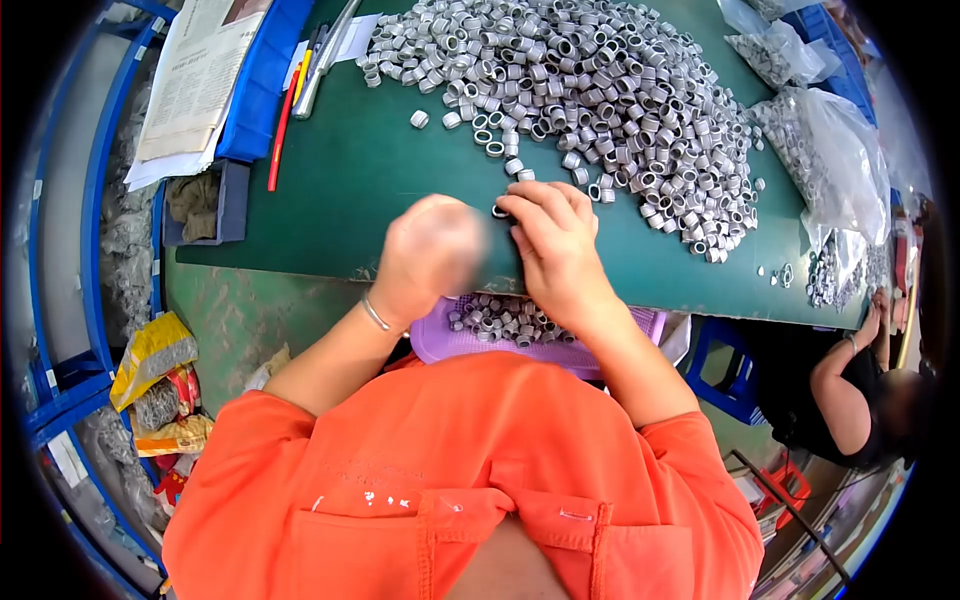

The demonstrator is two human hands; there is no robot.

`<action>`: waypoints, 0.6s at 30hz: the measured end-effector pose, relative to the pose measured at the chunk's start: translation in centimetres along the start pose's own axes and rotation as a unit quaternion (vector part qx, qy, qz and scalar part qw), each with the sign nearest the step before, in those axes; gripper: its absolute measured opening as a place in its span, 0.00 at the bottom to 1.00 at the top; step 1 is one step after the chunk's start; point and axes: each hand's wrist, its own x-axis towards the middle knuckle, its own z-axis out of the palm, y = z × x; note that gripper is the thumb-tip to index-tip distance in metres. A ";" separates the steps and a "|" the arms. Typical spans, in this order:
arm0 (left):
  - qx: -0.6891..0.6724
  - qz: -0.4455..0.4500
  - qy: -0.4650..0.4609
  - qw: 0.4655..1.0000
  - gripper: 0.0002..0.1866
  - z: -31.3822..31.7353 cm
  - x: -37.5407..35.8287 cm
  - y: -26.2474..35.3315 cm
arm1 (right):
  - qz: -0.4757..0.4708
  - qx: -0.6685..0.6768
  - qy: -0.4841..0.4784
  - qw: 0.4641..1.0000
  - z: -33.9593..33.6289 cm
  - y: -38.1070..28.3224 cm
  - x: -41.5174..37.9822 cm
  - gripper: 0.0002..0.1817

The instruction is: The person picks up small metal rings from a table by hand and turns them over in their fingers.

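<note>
Over the near edge of the green table, my right hand [560,245] is bent with its fingers curled. Its fingertips touch a small grey metal ring [498,211]. My left hand [430,245], wearing a bracelet at the wrist, is held just to the left. A blur covers its fingers, so what it holds, if anything, is hidden. Beyond the hands lies a large heap of grey metal rings [600,90], with a few loose ones at its near side. Below the hands, in front of my body, a purple tray [435,335] holds more rings.
Bags of rings [825,150] stand at the table's right side. A blue bin with papers [200,75], a red pen [282,140] and a grey box [230,205] are on the left. Another person [845,395] sits at the right near a blue stool [725,370]. Blue shelving [95,200] lines the left.
</note>
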 end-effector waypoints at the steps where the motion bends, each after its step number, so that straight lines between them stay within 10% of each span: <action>1: 0.320 0.246 -0.048 0.914 0.05 0.1 0.5 -0.5 | -0.007 0.060 -0.004 0.998 -0.3 0.4 -0.1 0.20; 3: 0.117 -0.022 -0.109 0.987 0.05 1.5 -0.8 0.3 | 0.037 0.114 0.086 0.989 -1.8 0.9 -0.2 0.14; 4: -0.097 -0.244 -0.061 0.963 0.03 2.4 -0.7 1.7 | 0.085 0.150 0.119 0.978 -2.3 1.6 -0.5 0.13; 5: -0.224 -0.281 -0.056 0.932 0.02 3.0 -0.8 1.4 | 0.133 0.184 0.151 0.962 -2.8 2.1 -0.9 0.12; 18: -0.345 -0.317 0.012 0.884 0.08 1.3 0.8 1.0 | 0.063 0.056 0.009 0.996 -3.2 1.4 -3.4 0.14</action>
